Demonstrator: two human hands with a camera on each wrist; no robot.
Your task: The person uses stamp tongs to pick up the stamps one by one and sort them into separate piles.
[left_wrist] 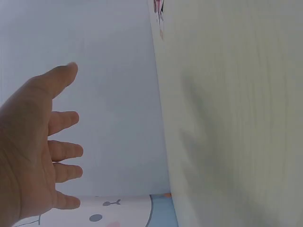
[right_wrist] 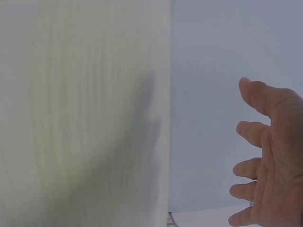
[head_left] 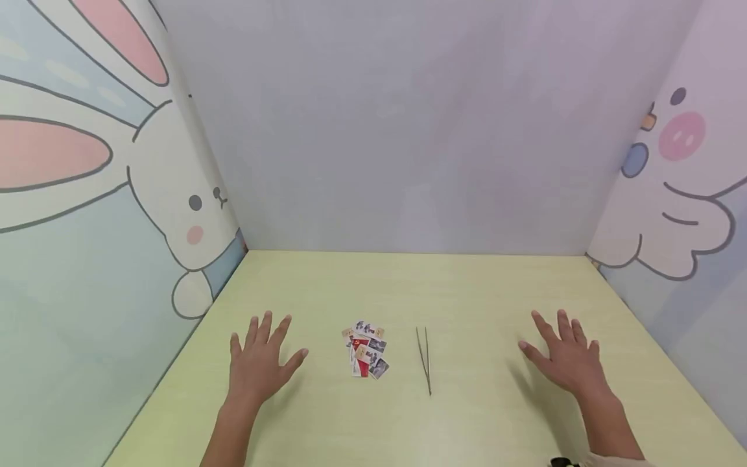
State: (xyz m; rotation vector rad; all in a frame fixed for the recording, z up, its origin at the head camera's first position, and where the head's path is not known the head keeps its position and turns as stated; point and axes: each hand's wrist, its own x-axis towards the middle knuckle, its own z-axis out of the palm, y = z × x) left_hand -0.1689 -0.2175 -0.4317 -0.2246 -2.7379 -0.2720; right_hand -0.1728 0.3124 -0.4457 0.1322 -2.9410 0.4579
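Observation:
A small overlapping pile of printed stamps [head_left: 369,353] lies on the pale yellow table [head_left: 467,285], a little left of centre. Some are red and white, others grey or tan. To the right of the pile lie metal tweezers [head_left: 428,366], their two tips apart and pointing to the far side. My left hand [head_left: 259,366] is held above the table left of the stamps, fingers spread, holding nothing. Over on the right, my right hand [head_left: 569,357] also hovers with spread fingers and holds nothing; the tweezers are the nearest thing to it. Both hands cast shadows on the tabletop.
A plain grey wall panel [head_left: 385,130] rises at the table's far edge. The left wall [head_left: 58,292] carries a cartoon rabbit, and the right wall [head_left: 712,311] a white cartoon animal with a pink cheek. Part of a dark object [head_left: 563,462] shows beside the right sleeve [head_left: 615,460].

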